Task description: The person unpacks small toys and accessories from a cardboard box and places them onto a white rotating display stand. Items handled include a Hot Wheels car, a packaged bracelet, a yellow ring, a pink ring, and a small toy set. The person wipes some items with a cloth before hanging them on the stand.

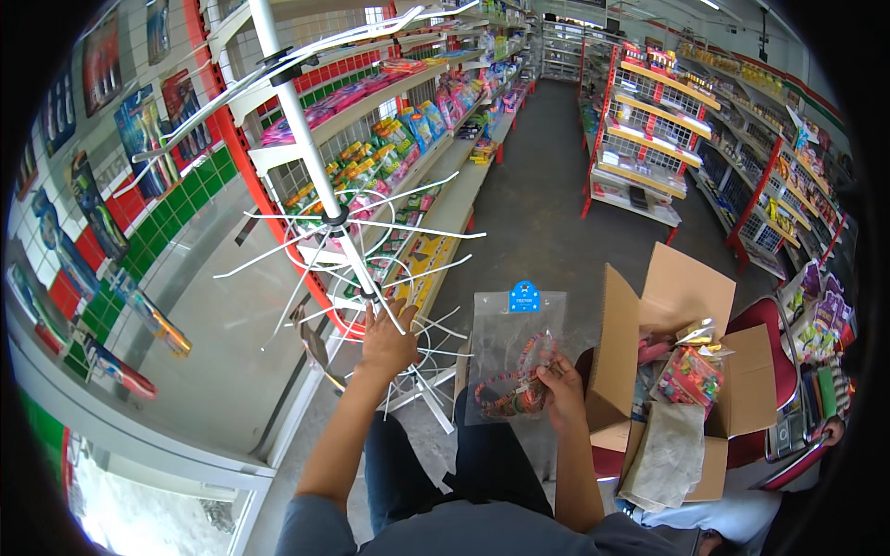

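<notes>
A white rotating display rack (358, 260) with wire prongs stands before me, its pole leaning in view. At its middle tier, my left hand (391, 340) has its fingers around a prong close to the pole; the thumb is hidden. My right hand (562, 389) pinches the right side of a transparent plastic bag (497, 354) with a blue header tag (524, 297). Inside the bag lie colourful beaded strands (518, 393), gathered low and near my fingers. Left of my left hand, a small packet (311, 340) hangs on the rack.
An open cardboard box (612, 340) holding packets and a grey cloth (664, 452) sits on a red chair (765, 340) to my right. A person's hand (832, 431) shows beyond it. Shelves of goods (389, 146) line the aisle; toothbrush packs (142, 139) hang left behind glass.
</notes>
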Available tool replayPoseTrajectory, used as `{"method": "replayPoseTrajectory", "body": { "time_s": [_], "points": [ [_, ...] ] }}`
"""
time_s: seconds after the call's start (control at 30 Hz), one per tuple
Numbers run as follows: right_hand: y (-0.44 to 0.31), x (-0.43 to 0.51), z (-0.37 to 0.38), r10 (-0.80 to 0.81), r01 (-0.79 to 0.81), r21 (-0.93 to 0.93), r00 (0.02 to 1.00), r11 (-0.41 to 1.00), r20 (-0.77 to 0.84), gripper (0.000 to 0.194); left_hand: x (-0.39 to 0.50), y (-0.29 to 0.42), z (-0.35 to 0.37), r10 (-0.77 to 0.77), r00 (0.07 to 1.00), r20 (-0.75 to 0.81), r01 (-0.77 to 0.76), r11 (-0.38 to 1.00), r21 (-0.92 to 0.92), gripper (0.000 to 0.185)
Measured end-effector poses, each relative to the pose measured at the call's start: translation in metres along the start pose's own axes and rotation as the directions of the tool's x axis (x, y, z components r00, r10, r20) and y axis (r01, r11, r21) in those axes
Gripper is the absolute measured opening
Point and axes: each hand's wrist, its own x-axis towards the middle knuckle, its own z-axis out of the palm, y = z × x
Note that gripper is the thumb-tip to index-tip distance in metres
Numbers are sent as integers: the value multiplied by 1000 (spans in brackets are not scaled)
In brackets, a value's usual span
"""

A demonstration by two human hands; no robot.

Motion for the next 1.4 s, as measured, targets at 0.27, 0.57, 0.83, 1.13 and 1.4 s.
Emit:
{"method": "replayPoseTrajectory", "body": {
  "time_s": [0.27, 0.57, 0.83, 1.13, 1.4],
  "points": [
    [8, 3, -4, 76, -75, -21, 997, 997, 33, 39, -16, -28, -16, 113, 990, 80, -113, 994, -10, 43],
    [15, 4, -7, 172, -144, -190, 975, 971, 141, 48, -28, -45, -41, 154, 981, 122, -139, 982, -124, 41],
    [21, 4, -12, 276, -220, -269, 942, 938, 191, 49, -31, -53, -45, 160, 977, 139, -147, 984, -102, 33],
    [24, 5, -17, 337, -260, -320, 917, 911, 214, 50, -30, -20, -53, 35, 999, 17, -29, 966, -257, 24],
    [35, 15, -18, 314, -245, -277, 918, 929, 241, 50, -10, 35, -21, 59, 986, 158, 41, 826, -563, 32]
  ]
}}
